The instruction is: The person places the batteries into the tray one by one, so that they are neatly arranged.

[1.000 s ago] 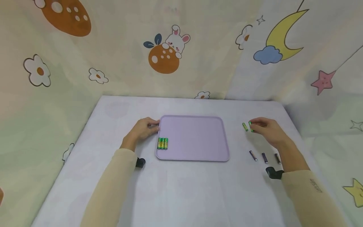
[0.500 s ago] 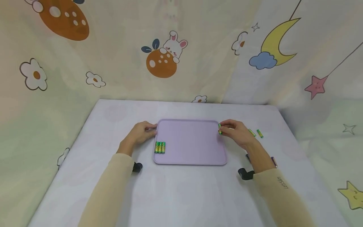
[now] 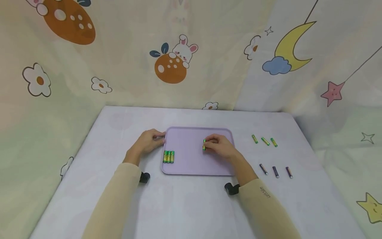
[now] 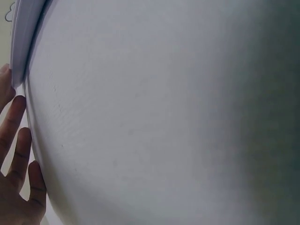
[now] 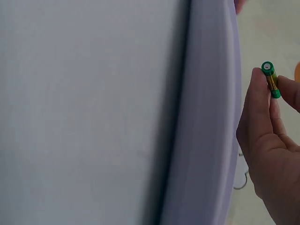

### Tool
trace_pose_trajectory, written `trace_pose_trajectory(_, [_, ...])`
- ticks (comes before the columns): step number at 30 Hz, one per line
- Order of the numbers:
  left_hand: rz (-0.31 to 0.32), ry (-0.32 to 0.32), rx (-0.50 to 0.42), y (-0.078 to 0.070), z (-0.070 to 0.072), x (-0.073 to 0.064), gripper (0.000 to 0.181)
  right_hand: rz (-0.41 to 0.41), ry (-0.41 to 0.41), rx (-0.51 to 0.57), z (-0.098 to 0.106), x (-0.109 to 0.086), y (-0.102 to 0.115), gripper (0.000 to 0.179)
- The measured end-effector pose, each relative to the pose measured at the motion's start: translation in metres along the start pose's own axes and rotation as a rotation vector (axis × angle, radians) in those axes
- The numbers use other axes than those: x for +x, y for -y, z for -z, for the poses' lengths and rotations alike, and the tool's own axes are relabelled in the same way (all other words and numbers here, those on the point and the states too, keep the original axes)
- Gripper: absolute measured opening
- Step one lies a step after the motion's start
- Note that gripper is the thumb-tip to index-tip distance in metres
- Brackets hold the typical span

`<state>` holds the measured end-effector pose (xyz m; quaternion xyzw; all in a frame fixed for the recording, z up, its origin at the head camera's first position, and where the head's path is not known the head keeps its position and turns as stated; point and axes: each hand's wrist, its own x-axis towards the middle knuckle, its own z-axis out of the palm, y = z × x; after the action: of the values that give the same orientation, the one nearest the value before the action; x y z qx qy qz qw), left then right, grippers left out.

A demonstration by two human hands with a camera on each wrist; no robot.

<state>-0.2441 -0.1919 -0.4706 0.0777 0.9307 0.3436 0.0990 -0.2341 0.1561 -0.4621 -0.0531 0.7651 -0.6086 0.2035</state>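
Note:
My right hand [image 3: 221, 146] pinches a green-and-gold AA-type battery [image 5: 271, 79] between thumb and fingertips, held over the middle of the lilac tray [image 3: 191, 167]. In the head view this battery stands roughly lengthwise to the tray's short side. Three matching green batteries [image 3: 168, 157] lie side by side at the tray's left edge. My left hand [image 3: 147, 142] touches the tray's left rim with thumb and forefinger; in the left wrist view its other fingers [image 4: 21, 154] extend loosely apart.
Right of the tray, three green batteries [image 3: 265, 141] lie spaced out on the white-covered table [image 3: 191, 205]. Nearer me are three dark purple batteries [image 3: 275, 172] with silver ends. A patterned cloth backdrop [image 3: 128, 66] rises behind the table.
My right hand has carried the green battery leftward from the table's right side, across the tray's right rim, to over the tray. My left hand stays at the left rim.

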Motion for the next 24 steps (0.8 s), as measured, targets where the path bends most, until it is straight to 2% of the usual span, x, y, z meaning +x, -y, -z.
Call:
trace_pose_trajectory(5, [0.020,-0.004,-0.005,0.002,0.001,0.000,0.047,-0.025,0.015,-0.028,-0.021,0.013,0.001,0.027])
trace_pose_trajectory(9, [0.003,0.006,-0.017,0.001,0.000,0.002,0.048,-0.050,-0.010,-0.062,-0.033,0.018,0.001,0.025])
trace_pose_trajectory(24, [-0.022,-0.010,0.004,0.002,-0.003,0.004,0.048,-0.066,0.068,-0.105,-0.084,0.015,0.012,0.019])
